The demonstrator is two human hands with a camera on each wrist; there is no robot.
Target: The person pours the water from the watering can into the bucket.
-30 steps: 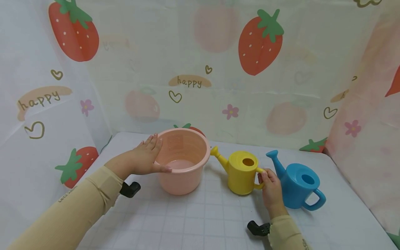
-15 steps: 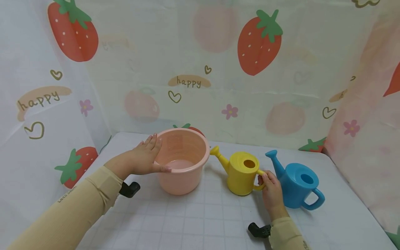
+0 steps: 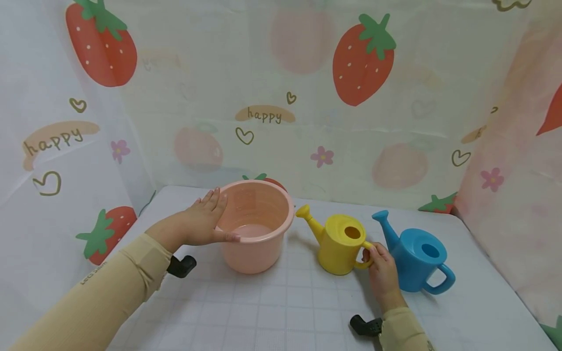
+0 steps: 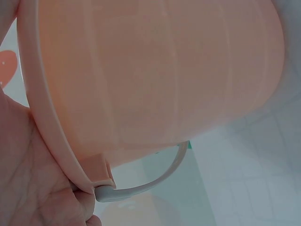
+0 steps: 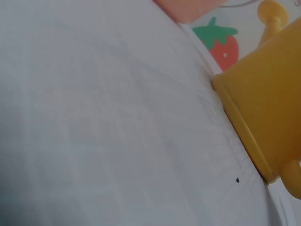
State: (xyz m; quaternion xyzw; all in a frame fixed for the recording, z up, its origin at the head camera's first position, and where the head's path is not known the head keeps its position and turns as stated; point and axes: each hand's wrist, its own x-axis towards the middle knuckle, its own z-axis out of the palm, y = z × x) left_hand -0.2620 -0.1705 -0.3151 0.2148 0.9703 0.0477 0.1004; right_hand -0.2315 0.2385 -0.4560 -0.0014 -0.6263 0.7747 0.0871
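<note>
A pink plastic bucket (image 3: 252, 256) stands upright on the table. My left hand (image 3: 195, 224) rests on its left rim, fingers straight and spread, thumb along the front rim. In the left wrist view the palm (image 4: 28, 165) lies against the rim, and a thin pale bail handle (image 4: 150, 183) hangs from the bucket's side. Right of the bucket is a yellow watering can (image 3: 340, 246), tilted a little, its spout towards the bucket. My right hand (image 3: 384, 275) pinches its handle between thumb and fingers. The right wrist view shows the yellow can's base (image 5: 244, 136) close to the tabletop.
A blue watering can (image 3: 417, 261) stands just right of my right hand, spout to the left. Fabric walls (image 3: 263, 63) printed with strawberries enclose the table (image 3: 263, 317) at the back and both sides. A black wrist mount (image 3: 366, 325) juts from my right sleeve.
The yellow watering can has tipped slightly back to the right, its spout a little farther from the bucket. My right hand has come slightly lower with it. My left hand stays on the rim.
</note>
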